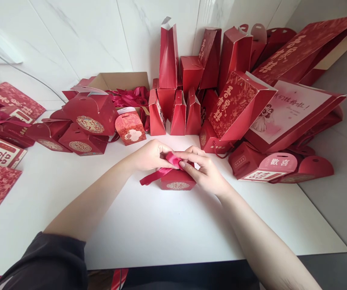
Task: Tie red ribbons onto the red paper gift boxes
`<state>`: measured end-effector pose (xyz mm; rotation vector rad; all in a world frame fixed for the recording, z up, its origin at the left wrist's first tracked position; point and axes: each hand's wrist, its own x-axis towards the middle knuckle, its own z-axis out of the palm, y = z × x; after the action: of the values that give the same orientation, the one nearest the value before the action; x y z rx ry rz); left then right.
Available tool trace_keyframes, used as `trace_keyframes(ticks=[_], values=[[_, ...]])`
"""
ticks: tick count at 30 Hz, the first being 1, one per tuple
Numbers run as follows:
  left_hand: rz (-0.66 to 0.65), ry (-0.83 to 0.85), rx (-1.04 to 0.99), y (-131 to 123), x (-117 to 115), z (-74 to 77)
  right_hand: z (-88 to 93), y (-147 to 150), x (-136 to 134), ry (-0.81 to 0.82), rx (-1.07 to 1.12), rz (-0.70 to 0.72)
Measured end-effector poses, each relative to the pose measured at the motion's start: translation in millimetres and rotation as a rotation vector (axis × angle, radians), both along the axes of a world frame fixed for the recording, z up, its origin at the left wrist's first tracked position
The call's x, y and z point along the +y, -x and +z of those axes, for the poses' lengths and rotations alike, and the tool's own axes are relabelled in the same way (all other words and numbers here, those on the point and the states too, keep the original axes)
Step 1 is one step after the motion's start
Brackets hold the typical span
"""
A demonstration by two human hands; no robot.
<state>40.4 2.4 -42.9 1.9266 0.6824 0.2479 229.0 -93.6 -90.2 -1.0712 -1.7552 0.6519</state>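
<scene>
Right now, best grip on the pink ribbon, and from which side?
Likely pinch the ribbon by its free tail, coming from the left: that flat strip juts past the red box on that side, its end uncovered, while the left hand and right hand crowd the middle.

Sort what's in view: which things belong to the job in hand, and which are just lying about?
In use:
pink ribbon in left hand and right hand
small red box beneath it

Apparently lying about:
tall red box, back
box with pink flap, right
</scene>
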Motion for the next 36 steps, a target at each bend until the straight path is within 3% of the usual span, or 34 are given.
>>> trace_keyframes(ticks=[10,20,24,28,32,36], values=[[-0.056,0.081,0.028,4.8,3.1,11.3,10.9,-16.8,-12.6,0.077,0.119,0.002],[-0.096,0.084,0.031,7.8,6.8,10.9,15.5,-12.3,-17.4,0.096,-0.115,-0.087],[-0.23,-0.008,0.066,18.8,11.3,27.2,18.2,-15.9,-18.6,0.151,-0.045,-0.072],[-0.295,0.0,0.105,30.2,20.2,36.5,17.3,-16.9,-17.8,0.345,0.183,-0.043],[-0.204,0.011,0.115,31.3,24.7,31.7,14.9,-19.2,-14.8,0.431,0.41,0.026],[0.097,0.022,0.168,25.6,17.0,32.1,15.6,-26.8,-11.9,0.477,0.514,0.003]])
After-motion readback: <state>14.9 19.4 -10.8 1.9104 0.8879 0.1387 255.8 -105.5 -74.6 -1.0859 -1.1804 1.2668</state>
